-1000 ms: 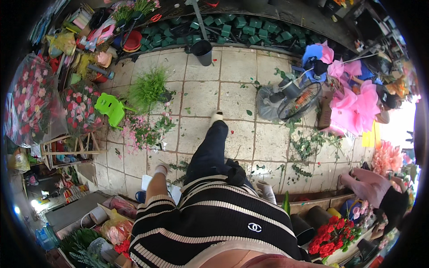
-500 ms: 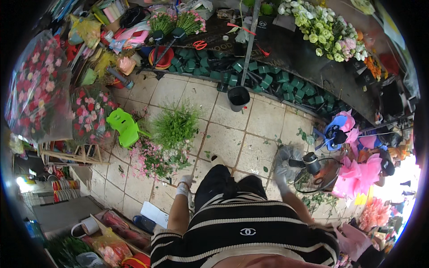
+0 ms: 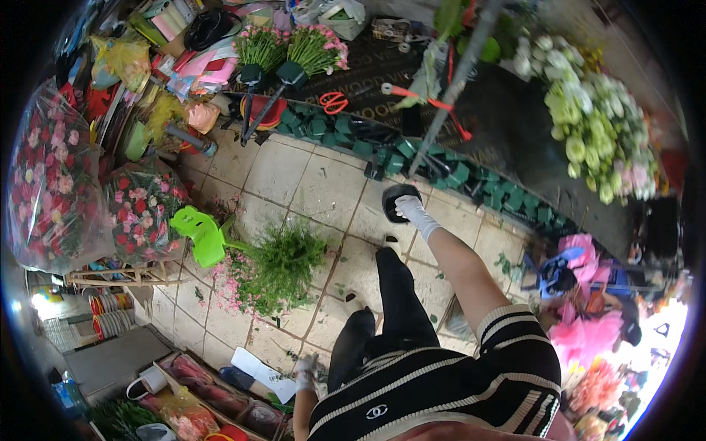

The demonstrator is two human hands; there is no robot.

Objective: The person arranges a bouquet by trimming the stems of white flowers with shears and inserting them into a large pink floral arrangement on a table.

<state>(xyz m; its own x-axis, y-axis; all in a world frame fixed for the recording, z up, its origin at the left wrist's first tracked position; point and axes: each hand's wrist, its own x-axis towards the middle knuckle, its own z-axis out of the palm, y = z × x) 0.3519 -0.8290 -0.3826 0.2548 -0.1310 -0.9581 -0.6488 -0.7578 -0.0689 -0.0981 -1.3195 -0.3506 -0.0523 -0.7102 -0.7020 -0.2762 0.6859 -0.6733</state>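
My right hand [image 3: 409,206], in a white glove, reaches forward to a small black bucket [image 3: 392,192] on the tiled floor beside the metal pole. Its fingers close over the bucket's near rim; part of them is hidden by the rim. My left hand [image 3: 305,367], also gloved, hangs low beside my left leg, smeared by motion, so its fingers are unclear. In front and to the left lies a heap of green foliage [image 3: 290,253] with pink flowers [image 3: 250,283] on the floor.
A bright green chair [image 3: 200,234] stands by the foliage, near wrapped bouquets [image 3: 140,213]. Dark green flower tubes [image 3: 401,158] line the foot of the dark table [image 3: 507,110]. On it lie red-handled scissors [image 3: 333,103]. A slanted metal pole [image 3: 460,81] rises beyond the bucket.
I have stepped forward. My right hand has moved from my side, near the fan, to the bucket and taken hold of its rim. My left hand has dropped back.
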